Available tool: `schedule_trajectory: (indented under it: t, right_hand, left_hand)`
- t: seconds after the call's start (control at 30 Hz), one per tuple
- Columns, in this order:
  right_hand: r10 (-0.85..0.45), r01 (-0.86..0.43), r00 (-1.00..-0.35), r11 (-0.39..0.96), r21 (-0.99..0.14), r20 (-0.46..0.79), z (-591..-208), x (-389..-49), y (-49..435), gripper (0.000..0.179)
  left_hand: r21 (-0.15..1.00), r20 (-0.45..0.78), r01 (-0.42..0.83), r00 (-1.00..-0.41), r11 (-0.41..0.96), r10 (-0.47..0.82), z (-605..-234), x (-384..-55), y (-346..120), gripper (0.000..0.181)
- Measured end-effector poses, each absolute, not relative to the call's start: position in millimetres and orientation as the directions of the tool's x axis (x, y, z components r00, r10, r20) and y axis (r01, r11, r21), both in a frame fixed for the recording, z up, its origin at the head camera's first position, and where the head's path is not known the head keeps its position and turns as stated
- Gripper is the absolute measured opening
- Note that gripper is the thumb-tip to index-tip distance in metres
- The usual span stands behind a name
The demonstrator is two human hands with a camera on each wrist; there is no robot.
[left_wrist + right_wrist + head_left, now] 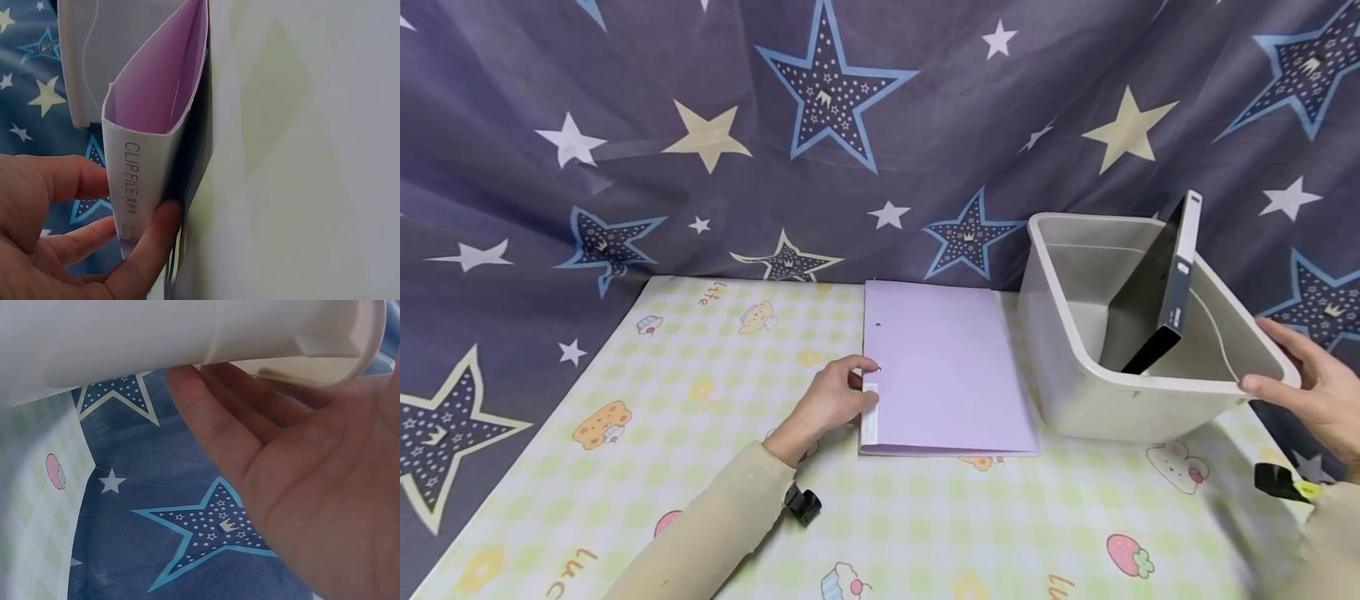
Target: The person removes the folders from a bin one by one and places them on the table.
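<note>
A purple clip file [943, 367] lies on the table with its spine toward the left. At that spine, my left hand [835, 396] pinches the file between thumb and fingers. In the left wrist view the spine [134, 187] reads CLIPFILE, and the covers gape apart at the end. My right hand [1318, 383] holds the near right corner of a light grey plastic bin [1075, 329], thumb at the front rim and fingers along the right side. Inside the bin a black file binder [1157, 292] leans at a slant, its upper end rising above the rim.
A checked tablecloth [715, 458] with cartoon prints covers the table. Behind it hangs a dark curtain [925, 125] patterned with stars. The bin stands at the right, close beside the purple file and near the table's right edge.
</note>
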State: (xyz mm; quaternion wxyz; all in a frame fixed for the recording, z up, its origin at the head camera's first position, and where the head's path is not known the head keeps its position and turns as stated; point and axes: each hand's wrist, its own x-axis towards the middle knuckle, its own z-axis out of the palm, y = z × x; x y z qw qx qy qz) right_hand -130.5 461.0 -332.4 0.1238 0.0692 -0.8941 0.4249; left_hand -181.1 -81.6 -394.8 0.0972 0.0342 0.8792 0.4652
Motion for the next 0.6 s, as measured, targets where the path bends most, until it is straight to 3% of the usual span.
schedule_trajectory:
  t: [0.6]
  right_hand:
    - [-0.007, -0.209, -0.965, 0.626, -0.751, 0.262, -331.0, -129.9, 460.4, 0.086]
  left_hand:
    - [0.800, -0.146, -0.023, -0.977, 0.600, 0.157, -395.7, -184.9, -84.1, 0.040]
